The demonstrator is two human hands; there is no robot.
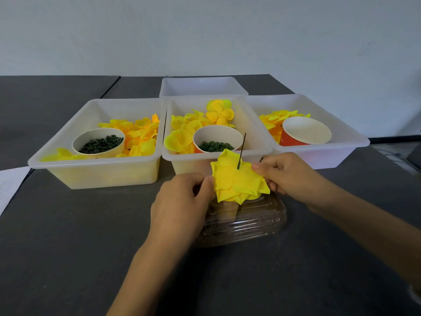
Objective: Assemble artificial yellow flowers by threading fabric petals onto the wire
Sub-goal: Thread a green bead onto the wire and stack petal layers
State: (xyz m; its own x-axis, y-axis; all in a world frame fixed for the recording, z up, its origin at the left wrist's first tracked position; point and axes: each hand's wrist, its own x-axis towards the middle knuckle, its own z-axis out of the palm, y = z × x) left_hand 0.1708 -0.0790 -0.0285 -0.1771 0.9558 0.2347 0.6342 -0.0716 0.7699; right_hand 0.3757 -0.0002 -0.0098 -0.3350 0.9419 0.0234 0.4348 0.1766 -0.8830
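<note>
A stack of yellow fabric petals (pixel 237 181) sits threaded on a thin dark wire (pixel 241 150) that sticks up through its middle. My left hand (pixel 182 206) pinches the stack's left edge between thumb and fingers. My right hand (pixel 287 173) pinches its right edge, thumb on top. The flower hangs just above a clear plastic container (pixel 248 222) on the dark table. More loose yellow petals (pixel 141 133) fill the white bins behind.
Three white bins (pixel 102 172) stand in a row behind the hands, a fourth (pixel 202 86) further back. Paper cups hold dark green parts in the left bin (pixel 99 142) and middle bin (pixel 216 143); the right bin's cup (pixel 305 131) looks empty. A paper sheet (pixel 11 185) lies at left.
</note>
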